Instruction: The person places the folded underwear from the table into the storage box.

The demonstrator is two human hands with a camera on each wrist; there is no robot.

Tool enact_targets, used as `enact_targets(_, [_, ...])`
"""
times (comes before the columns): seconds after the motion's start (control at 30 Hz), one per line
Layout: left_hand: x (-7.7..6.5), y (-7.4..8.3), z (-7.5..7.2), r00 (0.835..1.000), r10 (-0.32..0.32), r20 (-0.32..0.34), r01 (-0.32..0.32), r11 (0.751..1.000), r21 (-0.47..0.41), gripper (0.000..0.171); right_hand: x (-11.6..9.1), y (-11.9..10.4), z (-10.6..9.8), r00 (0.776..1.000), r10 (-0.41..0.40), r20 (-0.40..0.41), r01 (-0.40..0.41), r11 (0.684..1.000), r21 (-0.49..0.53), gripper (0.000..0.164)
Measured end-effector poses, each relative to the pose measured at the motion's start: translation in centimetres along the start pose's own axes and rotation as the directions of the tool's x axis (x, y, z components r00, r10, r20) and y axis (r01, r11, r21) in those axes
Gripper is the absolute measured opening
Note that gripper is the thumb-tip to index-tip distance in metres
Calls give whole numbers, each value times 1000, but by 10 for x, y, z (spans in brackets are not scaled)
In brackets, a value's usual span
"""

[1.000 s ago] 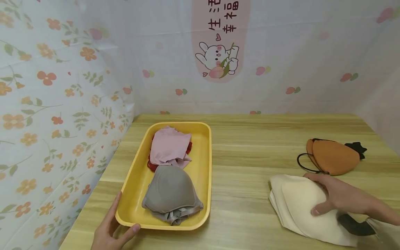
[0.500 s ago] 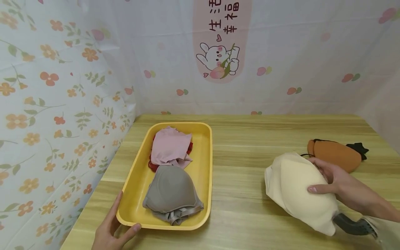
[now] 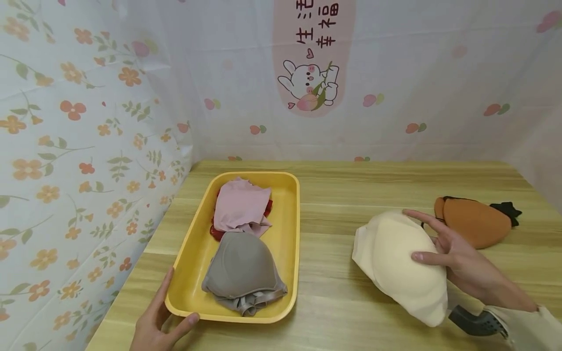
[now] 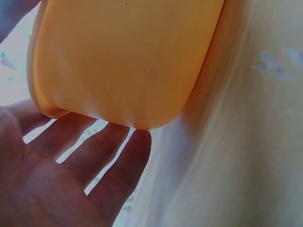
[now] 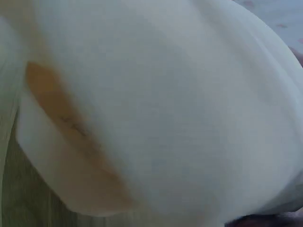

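My right hand [image 3: 465,261] grips a folded cream bra [image 3: 399,263], thumb on its rounded cup and the other fingers at its far side and behind. The bra is tilted over the right part of the table and fills most of the right wrist view. At the near left corner of a yellow tray [image 3: 295,253], my left hand [image 3: 158,321] touches the outside with fairly straight, spread fingers [image 4: 118,175]. Inside the tray, a folded grey bra [image 3: 243,268] lies in front of a pink cloth [image 3: 242,204], which covers most of a red item [image 3: 216,233].
Behind the right hand lies an orange folded item [image 3: 476,222] with black cord and a dark star-shaped end. A floral curtain [image 3: 88,146] stands close on the left, and a printed sheet [image 3: 246,87] hangs behind the wooden table [image 3: 338,195].
The cream bra, lying on the table earlier, has been lifted and tilted by the right hand and has moved left toward the tray. The left hand stays at the tray's corner.
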State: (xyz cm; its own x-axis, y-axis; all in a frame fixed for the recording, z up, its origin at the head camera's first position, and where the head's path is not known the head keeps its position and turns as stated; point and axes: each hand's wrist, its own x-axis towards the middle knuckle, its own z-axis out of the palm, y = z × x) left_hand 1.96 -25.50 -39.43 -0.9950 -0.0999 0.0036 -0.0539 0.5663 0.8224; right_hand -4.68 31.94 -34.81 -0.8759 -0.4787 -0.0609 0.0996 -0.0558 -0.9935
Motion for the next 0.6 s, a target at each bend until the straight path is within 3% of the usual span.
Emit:
enact_targets(0.23, [0, 0, 2, 1000, 12, 0, -12, 1000, -5, 106, 7, -1, 18, 993, -60, -102, 58, 998, -21, 52])
enact_targets(0.6, [0, 1, 1, 1000, 8, -6, -8, 1000, 7, 106, 30, -14, 52, 954, -111, -280, 118, 993, 8, 49])
